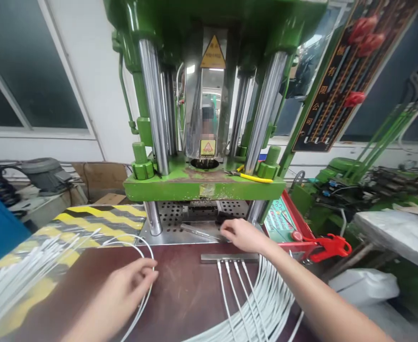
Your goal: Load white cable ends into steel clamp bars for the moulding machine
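Closest to the lens, the left hand (132,285) has thumb and fingertips almost together, pinching a looped white cable (149,244). Farther right, I see the right hand (244,234) with fingers curled narrow beside a slim strip (200,232); from here I cannot tell whether it grips anything. My left arm rises from the bottom edge; my right reaches diagonally across a curved cable bundle (278,289). Leftmost, more white cables (27,270) lie on yellow-and-black striped covering (70,217). Next, the dark red tabletop (180,285) bears a grey metal bar (208,258), four cable plugs meeting its near edge. Behind stands a green four-column press (180,190), with yellow-handled pliers (256,178) on it, then a red gun-shaped tool (332,247).
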The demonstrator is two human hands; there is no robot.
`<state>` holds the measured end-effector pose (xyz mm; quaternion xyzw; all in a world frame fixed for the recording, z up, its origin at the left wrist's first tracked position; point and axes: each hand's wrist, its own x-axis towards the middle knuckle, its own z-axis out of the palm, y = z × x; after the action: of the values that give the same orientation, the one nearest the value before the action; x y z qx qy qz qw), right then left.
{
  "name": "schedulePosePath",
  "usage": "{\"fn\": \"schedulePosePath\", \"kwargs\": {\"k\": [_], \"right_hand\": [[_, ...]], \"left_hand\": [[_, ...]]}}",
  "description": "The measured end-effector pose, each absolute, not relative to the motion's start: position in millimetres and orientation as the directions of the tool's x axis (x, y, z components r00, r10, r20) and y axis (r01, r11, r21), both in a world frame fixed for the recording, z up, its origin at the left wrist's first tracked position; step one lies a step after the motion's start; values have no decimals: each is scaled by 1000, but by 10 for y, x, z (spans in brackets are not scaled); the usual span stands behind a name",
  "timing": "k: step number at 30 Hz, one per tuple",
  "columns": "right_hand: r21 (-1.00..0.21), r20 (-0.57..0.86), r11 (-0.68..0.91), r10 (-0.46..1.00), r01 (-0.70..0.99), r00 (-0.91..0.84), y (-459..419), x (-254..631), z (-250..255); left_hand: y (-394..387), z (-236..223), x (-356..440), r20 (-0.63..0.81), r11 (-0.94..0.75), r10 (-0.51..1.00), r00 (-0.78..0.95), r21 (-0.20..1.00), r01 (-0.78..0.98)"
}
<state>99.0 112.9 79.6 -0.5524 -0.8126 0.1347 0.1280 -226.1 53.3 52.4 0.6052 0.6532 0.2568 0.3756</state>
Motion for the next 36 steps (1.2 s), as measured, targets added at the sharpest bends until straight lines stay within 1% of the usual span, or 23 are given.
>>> {"fn": "schedulePosePath", "kwargs": {"k": [1,3,6,9,13,16,19,20,21,24,26,29,31,33,36], "right_hand": [[-376,29,343,933,861,-359,1091,1162,770],[-410,-24,336,926,848,-378,991,1428,708],[-451,-59,335,914,827,-402,841,1668,596],[-473,-27,345,914,811,-405,766,1768,465],[-455,57,388,911,801,-409,759,1765,363],[-489,86,405,903,772,-420,746,1754,460],[-578,90,362,919,732,-384,729,1760,674],[-609,91,348,923,713,-373,734,1759,744],[-636,97,342,925,692,-367,747,1753,803],[-694,147,357,920,626,-362,845,1710,872],[-750,142,324,930,576,-339,960,1663,828],[-859,58,193,957,474,-285,1186,1576,698],[-896,29,144,963,420,-268,1355,1505,617],[-911,30,132,966,390,-258,1534,1419,552],[-928,58,123,980,351,-189,1829,1268,458]], "left_hand": [[566,525,-2013,-141,9,979,145,746,665],[669,463,-1647,-59,-174,955,292,687,705],[842,305,-1335,18,-343,910,415,597,726],[947,202,-1166,39,-423,879,475,521,741],[952,250,-1068,20,-438,871,491,485,757],[907,417,-1071,37,-421,885,464,491,763],[896,605,-1104,93,-369,919,383,545,753],[911,644,-1116,110,-348,929,353,582,735],[937,664,-1127,114,-316,940,322,648,693],[1064,612,-1154,46,-165,962,268,883,440],[1166,532,-1170,-8,-70,965,262,955,290],[1321,449,-1211,-42,-4,973,227,980,198],[1441,423,-1253,-63,33,981,185,986,161],[1600,397,-1304,-87,65,987,133,984,164],[1925,328,-1375,-120,106,992,48,966,235]]}}
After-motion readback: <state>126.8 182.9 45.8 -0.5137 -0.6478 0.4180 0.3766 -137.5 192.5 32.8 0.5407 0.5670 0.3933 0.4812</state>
